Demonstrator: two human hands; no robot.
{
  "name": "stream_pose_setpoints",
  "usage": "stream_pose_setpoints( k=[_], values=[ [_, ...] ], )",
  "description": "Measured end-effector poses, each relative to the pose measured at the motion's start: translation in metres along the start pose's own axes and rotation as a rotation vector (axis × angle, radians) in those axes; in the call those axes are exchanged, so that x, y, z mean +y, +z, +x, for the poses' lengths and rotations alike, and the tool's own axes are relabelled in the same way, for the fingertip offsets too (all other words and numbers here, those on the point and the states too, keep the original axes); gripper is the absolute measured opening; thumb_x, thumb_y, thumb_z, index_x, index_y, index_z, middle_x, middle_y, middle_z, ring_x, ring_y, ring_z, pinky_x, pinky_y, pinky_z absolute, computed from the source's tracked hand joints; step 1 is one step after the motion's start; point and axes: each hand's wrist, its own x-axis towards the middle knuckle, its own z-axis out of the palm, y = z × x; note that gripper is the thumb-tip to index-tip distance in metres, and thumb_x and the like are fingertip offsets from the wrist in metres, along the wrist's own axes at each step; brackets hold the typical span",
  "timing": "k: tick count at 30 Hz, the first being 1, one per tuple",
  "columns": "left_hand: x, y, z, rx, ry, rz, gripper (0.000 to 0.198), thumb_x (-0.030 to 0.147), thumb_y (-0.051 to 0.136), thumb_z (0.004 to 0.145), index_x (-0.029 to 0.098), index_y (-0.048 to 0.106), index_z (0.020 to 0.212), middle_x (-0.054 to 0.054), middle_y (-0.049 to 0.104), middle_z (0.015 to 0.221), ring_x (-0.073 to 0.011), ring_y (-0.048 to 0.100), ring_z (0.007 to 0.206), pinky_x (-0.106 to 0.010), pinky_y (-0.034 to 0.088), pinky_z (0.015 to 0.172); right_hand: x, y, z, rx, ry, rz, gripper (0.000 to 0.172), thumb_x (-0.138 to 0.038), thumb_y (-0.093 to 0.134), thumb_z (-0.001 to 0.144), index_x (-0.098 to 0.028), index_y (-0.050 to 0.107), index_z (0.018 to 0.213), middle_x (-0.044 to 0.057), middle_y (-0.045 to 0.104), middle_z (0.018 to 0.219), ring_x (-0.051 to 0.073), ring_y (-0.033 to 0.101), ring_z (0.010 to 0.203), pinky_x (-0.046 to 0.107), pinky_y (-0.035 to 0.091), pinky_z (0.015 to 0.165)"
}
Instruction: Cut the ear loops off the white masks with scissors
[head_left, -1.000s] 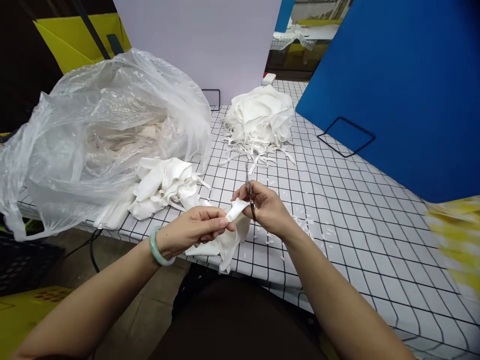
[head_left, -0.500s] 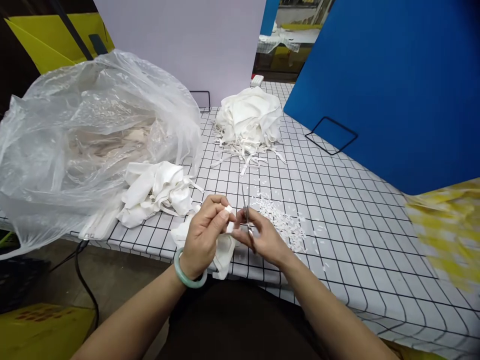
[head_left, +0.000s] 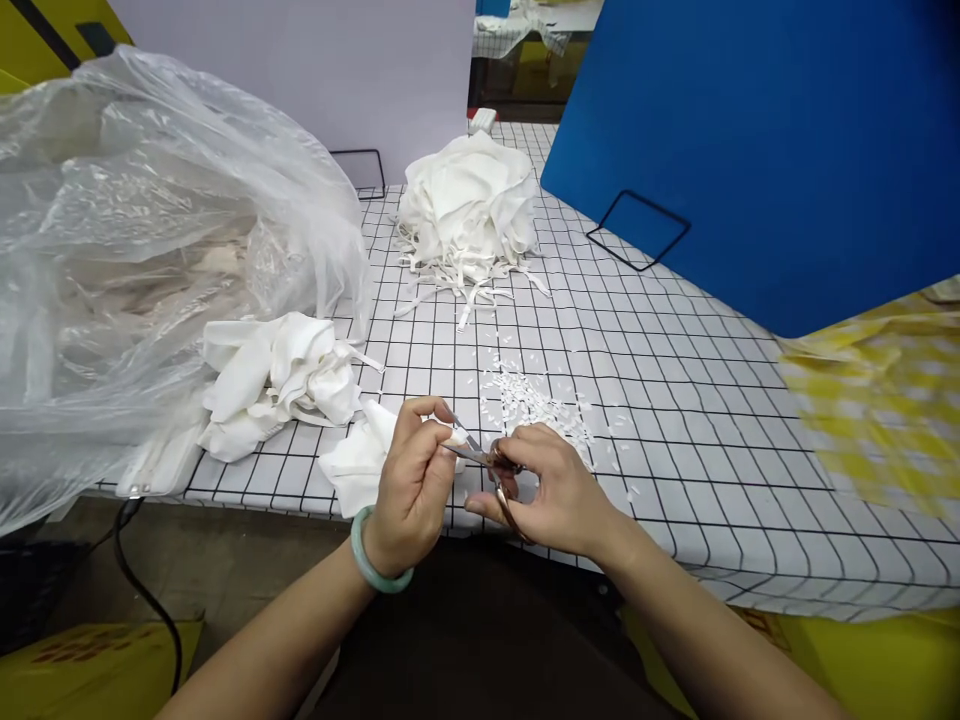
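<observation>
My left hand (head_left: pixel 412 480), with a green bangle at the wrist, pinches the end of a white cloth piece (head_left: pixel 358 462) whose body lies on the table edge. My right hand (head_left: pixel 551 485) holds small scissors (head_left: pixel 499 465) by the handles. The blades are parted and point left, around the white bit at my left fingertips. Many tiny white clippings (head_left: pixel 536 400) are scattered just beyond my right hand. A crumpled white cloth heap (head_left: pixel 289 375) sits to the left, and a larger pile of white strapped pieces (head_left: pixel 472 205) stands farther back.
A big clear plastic bag (head_left: pixel 172 180) fills the left side. A pale panel (head_left: pixel 300 70) and a blue panel (head_left: pixel 750 150) stand behind on the grid-patterned table (head_left: pixel 675 400). Yellow checked cloth (head_left: pixel 885 400) lies at right; a power strip (head_left: pixel 161 465) sits at the left edge.
The scissors have turned from pointing away to pointing left, their blades now parted at my left fingertips. The view has shifted, so the background sits farther left and higher.
</observation>
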Motion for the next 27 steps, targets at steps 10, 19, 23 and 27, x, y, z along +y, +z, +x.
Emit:
stream_pose_setpoints(
  k=[10,19,23,27],
  values=[
    [-0.002,0.005,-0.003,-0.017,0.020,-0.005,0.019,0.008,0.040,0.101,0.019,0.055,0.095,-0.007,0.047,0.105,-0.0190,0.050,0.107,-0.032,0.046,0.091,0.002,0.001,0.001,0.003,-0.004,0.010,0.050,-0.060,0.072,0.080,-0.022,0.046,0.059,-0.002,0.056,0.054,0.014,0.050,0.055,0.032,0.040,0.068],
    [0.000,0.008,0.002,-0.037,0.036,0.028,0.022,0.006,0.039,0.100,0.018,0.055,0.092,-0.007,0.048,0.102,-0.0188,0.049,0.106,-0.031,0.045,0.090,0.008,0.002,-0.001,0.027,-0.010,0.001,0.054,-0.062,0.067,0.084,-0.021,0.044,0.057,-0.002,0.054,0.054,0.013,0.048,0.054,0.030,0.039,0.065],
    [0.000,0.013,0.008,-0.102,0.067,0.014,0.023,0.005,0.039,0.100,0.017,0.056,0.092,-0.007,0.050,0.099,-0.0190,0.048,0.106,-0.031,0.044,0.090,0.018,0.001,-0.010,0.075,0.022,-0.043,0.057,-0.063,0.065,0.085,-0.021,0.041,0.056,-0.003,0.051,0.051,0.012,0.044,0.052,0.029,0.039,0.063],
    [-0.007,0.026,0.012,-0.169,0.091,-0.042,0.022,0.005,0.040,0.099,0.017,0.058,0.091,-0.006,0.053,0.091,-0.0200,0.047,0.108,-0.031,0.044,0.091,0.026,0.000,-0.021,0.111,0.102,-0.061,0.060,-0.065,0.060,0.088,-0.020,0.037,0.055,-0.003,0.047,0.049,0.011,0.042,0.050,0.028,0.038,0.061]
  ],
)
